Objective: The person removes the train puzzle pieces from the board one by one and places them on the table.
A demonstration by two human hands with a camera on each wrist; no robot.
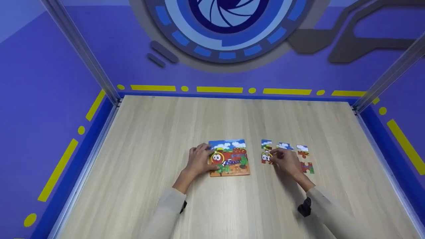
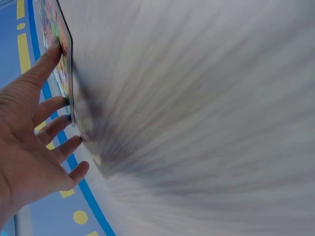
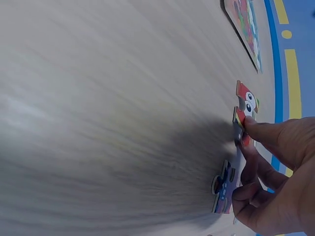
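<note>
A square picture puzzle [image 1: 230, 157] of a red cartoon train lies flat on the table. My left hand [image 1: 199, 160] rests at its left side, the thumb on the picture face and fingertips by the edge in the left wrist view. To the right, my right hand [image 1: 287, 162] pinches a small red and yellow jigsaw piece [image 3: 239, 118] between thumb and finger. That piece is held against or just above a piece with cartoon eyes [image 3: 250, 101]. A sky-and-green piece [image 1: 266, 142] lies at its upper side. The fingers partly hide the pinched piece.
Loose pieces lie around the right hand: a blue cloud piece [image 1: 285, 145], a cloud-and-red piece [image 1: 302, 149] and a red-green piece [image 1: 308, 168]. A purple-blue piece [image 3: 225, 189] shows below the fingers. Decorated walls [image 1: 225, 76] border the wooden table [image 1: 166, 126].
</note>
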